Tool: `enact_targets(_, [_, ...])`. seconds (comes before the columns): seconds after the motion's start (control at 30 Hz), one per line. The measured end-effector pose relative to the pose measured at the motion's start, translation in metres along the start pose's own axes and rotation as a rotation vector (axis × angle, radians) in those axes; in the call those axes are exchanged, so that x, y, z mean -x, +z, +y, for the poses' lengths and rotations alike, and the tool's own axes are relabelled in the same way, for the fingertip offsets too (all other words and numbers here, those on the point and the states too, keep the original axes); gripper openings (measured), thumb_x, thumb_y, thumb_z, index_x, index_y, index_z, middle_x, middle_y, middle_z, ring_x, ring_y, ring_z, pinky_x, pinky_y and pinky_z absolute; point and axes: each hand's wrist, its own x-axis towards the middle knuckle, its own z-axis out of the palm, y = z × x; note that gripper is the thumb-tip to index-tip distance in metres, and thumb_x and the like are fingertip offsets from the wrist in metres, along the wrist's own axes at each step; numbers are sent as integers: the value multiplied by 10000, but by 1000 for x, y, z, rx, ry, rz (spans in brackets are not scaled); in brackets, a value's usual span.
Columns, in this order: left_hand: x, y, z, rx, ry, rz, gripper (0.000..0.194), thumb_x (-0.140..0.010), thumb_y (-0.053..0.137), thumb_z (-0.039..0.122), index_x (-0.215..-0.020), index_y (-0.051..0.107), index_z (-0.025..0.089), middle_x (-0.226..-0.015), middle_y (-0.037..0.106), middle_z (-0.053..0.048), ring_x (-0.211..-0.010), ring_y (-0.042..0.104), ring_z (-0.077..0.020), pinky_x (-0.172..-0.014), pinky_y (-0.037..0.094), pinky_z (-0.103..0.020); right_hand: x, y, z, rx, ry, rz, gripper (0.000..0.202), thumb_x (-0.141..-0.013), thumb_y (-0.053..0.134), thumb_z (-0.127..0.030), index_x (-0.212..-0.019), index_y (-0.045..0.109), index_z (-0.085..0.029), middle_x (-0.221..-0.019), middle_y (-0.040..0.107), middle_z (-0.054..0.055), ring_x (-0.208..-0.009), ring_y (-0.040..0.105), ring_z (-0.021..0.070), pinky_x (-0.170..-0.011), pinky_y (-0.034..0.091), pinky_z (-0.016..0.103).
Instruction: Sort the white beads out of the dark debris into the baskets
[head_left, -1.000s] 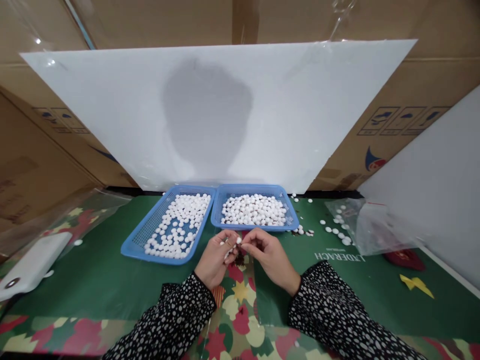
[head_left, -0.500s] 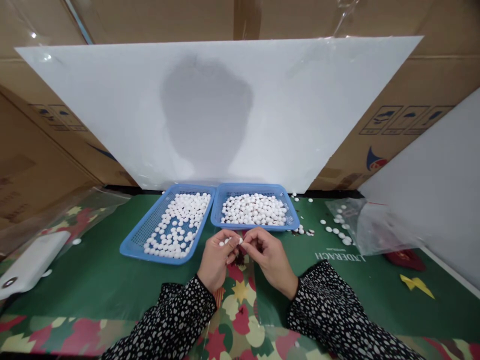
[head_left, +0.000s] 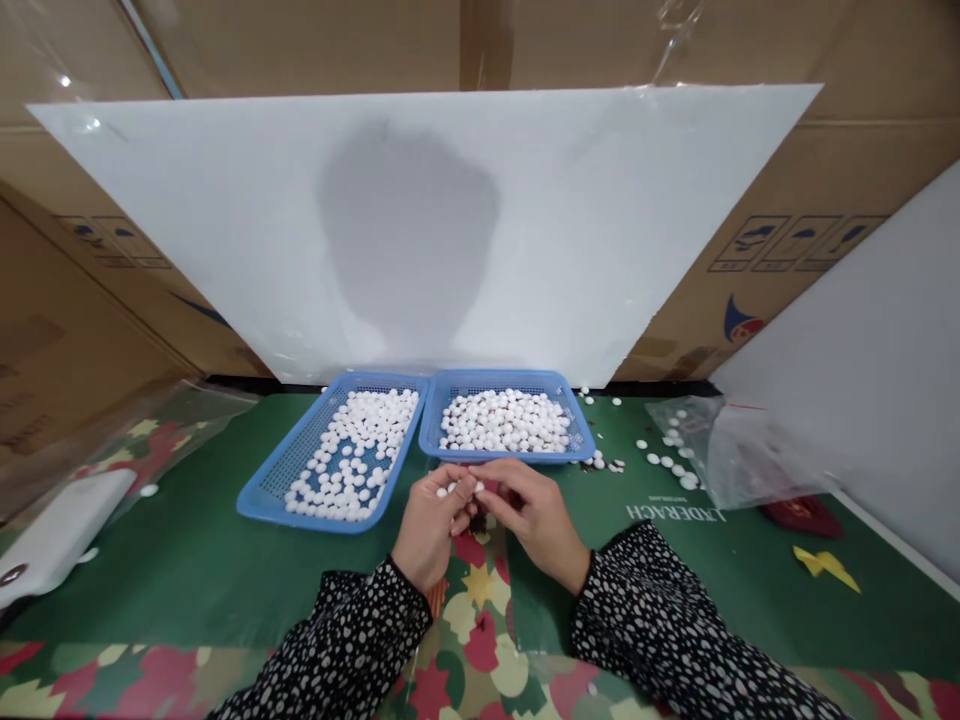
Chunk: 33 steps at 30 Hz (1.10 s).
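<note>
My left hand (head_left: pixel 426 527) is closed, its curled fingers cradling a few small white round pieces (head_left: pixel 445 490). At its fingertips sits another white round piece (head_left: pixel 479 487). My right hand (head_left: pixel 534 515) meets it there, thumb and fingers bent in a pinch at that piece; its exact grip is partly hidden. Some dark reddish-brown bits (head_left: pixel 478 522) show just below the fingers. Behind my hands, the right blue basket (head_left: pixel 510 459) holds a heap of white pieces with dark bits among them. White pieces lie more spread out in the left blue basket (head_left: pixel 262 490).
Loose white pieces (head_left: pixel 679 470) are scattered right of the baskets, beside a clear plastic bag (head_left: pixel 739 455). A dark red object (head_left: pixel 802 515) and yellow scraps (head_left: pixel 825 567) lie far right. At left is a white handled object (head_left: pixel 67 530). A white board (head_left: pixel 562 230) and cardboard stand behind.
My right index finger has reached farther left over the left fingertips, and the right thumb has shifted slightly. The view has tilted a little; the baskets look unchanged.
</note>
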Motion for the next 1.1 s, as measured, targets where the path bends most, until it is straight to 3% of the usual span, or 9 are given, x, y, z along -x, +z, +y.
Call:
enact_targets(0.1, [-1,0,2,18,-12,-33,291,-795,689,400,-791,633,115,-576,524,21,-434,329,-21,-382,225,-136,-3,-2,0,71,-91,2,201,-903,562,-170,-1068,665,-221,-1022,669,55,-891,616,179,-780,486,282])
enact_targets(0.2, [-2,-2,5,58,-24,-30,291,-803,687,373,-918,657,107,-650,548,3,-486,388,-31,-388,246,-127,-10,-6,1,176,-93,38,143,-887,569,-172,-999,655,-193,-870,654,35,-713,590,153,-680,472,262])
enact_targets(0.33, [-4,-6,10,86,-28,15,367,-799,694,354,-1083,603,140,-726,594,-13,-538,451,-52,-380,253,-123,-32,-16,11,299,-22,109,102,-836,580,-161,-916,642,-177,-591,487,-44,-507,462,125,-541,397,246])
enact_targets(0.5, [-4,-7,11,50,7,20,279,-795,691,396,-885,556,169,-683,608,0,-515,457,-56,-367,243,-122,-59,-28,24,301,54,69,152,-810,607,-208,-954,644,-177,-691,551,-13,-539,462,130,-587,410,270])
enact_targets(0.6, [-4,-7,11,33,16,8,315,-771,708,426,-782,540,159,-694,628,-17,-502,444,-48,-367,242,-122,-62,-31,19,135,137,44,217,-829,568,-226,-1040,610,-196,-920,595,36,-622,499,138,-631,434,286])
enact_targets(0.73, [-4,-8,12,74,-38,-29,342,-748,729,438,-844,612,131,-706,611,-21,-519,445,-42,-376,249,-118,-53,-33,-8,-410,429,-38,182,-814,469,-104,-943,561,-195,-935,627,38,-762,589,149,-649,481,268])
enact_targets(0.9, [-5,-10,11,123,-75,-43,371,-732,749,430,-906,645,120,-698,570,-6,-527,454,-36,-381,257,-113,-28,-33,-31,-753,519,-179,170,-857,597,-182,-1023,566,-198,-1125,663,88,-1048,632,187,-952,486,375])
enact_targets(1.0, [-6,-12,10,87,-95,-43,338,-752,736,412,-906,635,128,-690,571,-3,-514,457,-38,-370,249,-114,-11,-25,-20,-792,593,-168,164,-860,644,-328,-905,591,-179,-1076,692,97,-994,664,187,-952,496,388])
enact_targets(1.1, [-7,-13,9,63,-117,-56,309,-760,729,399,-882,619,138,-692,577,-3,-503,451,-39,-355,225,-112,-1,-16,0,-768,694,-153,278,-818,690,-402,-727,588,-160,-841,713,65,-784,687,151,-771,549,298])
